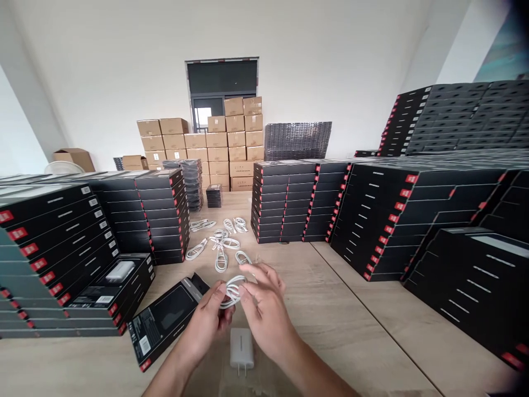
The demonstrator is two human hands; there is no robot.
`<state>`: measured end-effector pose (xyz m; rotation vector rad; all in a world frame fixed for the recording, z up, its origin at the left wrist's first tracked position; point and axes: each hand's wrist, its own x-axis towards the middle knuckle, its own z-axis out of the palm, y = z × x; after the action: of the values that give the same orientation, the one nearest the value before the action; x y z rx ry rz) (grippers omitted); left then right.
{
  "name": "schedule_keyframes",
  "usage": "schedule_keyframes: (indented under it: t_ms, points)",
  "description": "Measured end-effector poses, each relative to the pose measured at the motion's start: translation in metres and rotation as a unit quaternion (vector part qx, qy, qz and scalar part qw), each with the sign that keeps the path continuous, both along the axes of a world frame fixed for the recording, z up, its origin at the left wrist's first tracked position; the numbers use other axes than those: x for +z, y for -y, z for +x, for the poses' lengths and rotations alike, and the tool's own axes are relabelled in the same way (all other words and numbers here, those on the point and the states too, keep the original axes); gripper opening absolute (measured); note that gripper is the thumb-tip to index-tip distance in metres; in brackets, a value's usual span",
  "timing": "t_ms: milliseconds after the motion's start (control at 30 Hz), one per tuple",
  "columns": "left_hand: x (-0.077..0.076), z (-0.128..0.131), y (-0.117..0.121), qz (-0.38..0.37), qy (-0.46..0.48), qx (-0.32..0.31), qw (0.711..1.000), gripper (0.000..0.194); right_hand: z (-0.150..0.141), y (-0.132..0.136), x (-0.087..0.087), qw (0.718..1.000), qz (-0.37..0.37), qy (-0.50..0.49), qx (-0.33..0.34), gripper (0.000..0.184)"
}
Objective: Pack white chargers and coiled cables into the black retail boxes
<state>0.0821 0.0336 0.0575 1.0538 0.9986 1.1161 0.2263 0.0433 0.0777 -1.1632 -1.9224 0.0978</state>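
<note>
Between my two hands is a coiled white cable (pixel 233 292), raised a little over the wooden table. My left hand (pixel 212 311) pinches the coil's left side between thumb and fingers. On the other side, my right hand (pixel 264 298) grips the coil's right edge with thumb and fingertips, its index finger stretched above. A white power adapter (pixel 242 348) lies just below my hands, prongs toward me. To the left, a black box (pixel 167 317) rests at a slant with its far end flap raised; my left wrist hides part of it.
Several coiled white cables (pixel 221 259) lie ahead on the table (pixel 322 309). Stacks of black boxes (pixel 140 215) rise on the left, and more stacks (pixel 297 204) on the right. Another white adapter (pixel 120 271) sits on a low stack. Brown cartons (pixel 215 146) stand behind.
</note>
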Motion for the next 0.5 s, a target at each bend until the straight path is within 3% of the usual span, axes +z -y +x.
schedule_keyframes:
  t_ms: [100, 167, 200, 267, 333, 433, 500]
  points:
    - [-0.002, 0.001, 0.0, 0.028, 0.022, -0.03, 0.999, 0.04, 0.004, -0.002, 0.0, 0.998, 0.057, -0.025, -0.018, 0.021]
    - [0.0, 0.004, 0.001, 0.03, 0.048, -0.03, 0.998, 0.038, 0.009, -0.007, 0.001, 0.994, 0.055, -0.086, -0.025, 0.019]
    - [0.001, 0.005, 0.001, 0.026, 0.067, -0.023, 0.997, 0.038, 0.012, -0.01, 0.002, 0.991, 0.037, -0.13, -0.024, 0.028]
    - [0.004, 0.005, 0.002, 0.011, 0.11, -0.01, 0.994, 0.037, 0.016, -0.015, 0.002, 0.973, -0.039, -0.227, 0.009, 0.052]
    - [0.006, 0.004, 0.001, -0.005, 0.134, -0.016, 0.991, 0.037, 0.016, -0.017, 0.003, 0.934, -0.16, -0.304, 0.094, 0.062]
    - [0.006, 0.001, -0.001, 0.001, 0.082, -0.046, 0.996, 0.036, 0.012, -0.015, 0.001, 0.867, -0.296, -0.345, 0.202, 0.044]
    - [0.005, -0.001, -0.001, 0.042, -0.005, -0.044, 0.998, 0.031, 0.008, -0.013, -0.001, 0.863, -0.31, -0.349, 0.195, 0.035]
